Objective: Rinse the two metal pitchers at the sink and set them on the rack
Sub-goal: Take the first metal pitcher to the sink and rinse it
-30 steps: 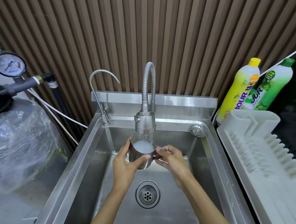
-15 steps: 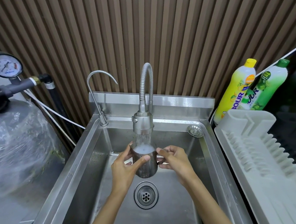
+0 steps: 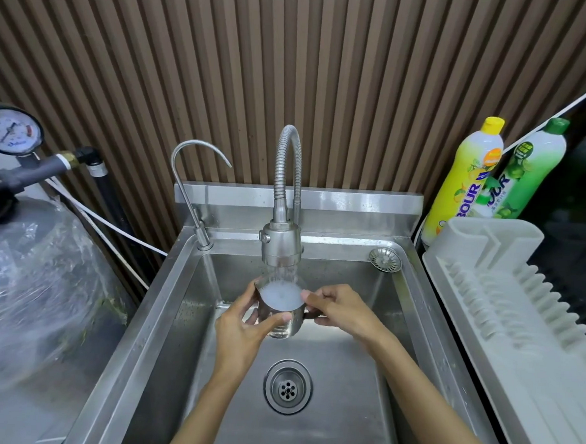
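Observation:
A small metal pitcher (image 3: 283, 320) is held upright under the flexible spray faucet (image 3: 281, 248), above the steel sink (image 3: 334, 408). Water pours into it and the white, foamy surface reaches the rim. My left hand (image 3: 241, 331) wraps around the pitcher's left side, thumb across the front. My right hand (image 3: 340, 310) grips the handle on the right side. The white plastic dish rack (image 3: 517, 314) lies to the right of the sink with nothing on it. Only one pitcher is in view.
A thin gooseneck tap (image 3: 194, 193) stands at the sink's back left. Two detergent bottles, yellow (image 3: 464, 180) and green (image 3: 521, 170), lean behind the rack. A plastic-wrapped tank (image 3: 31, 282) with a pressure gauge (image 3: 8, 131) stands left. The drain (image 3: 288, 387) is below my hands.
The pitcher stays under the running water and the foamy water has risen to the rim. Both hands keep their grip with little shift.

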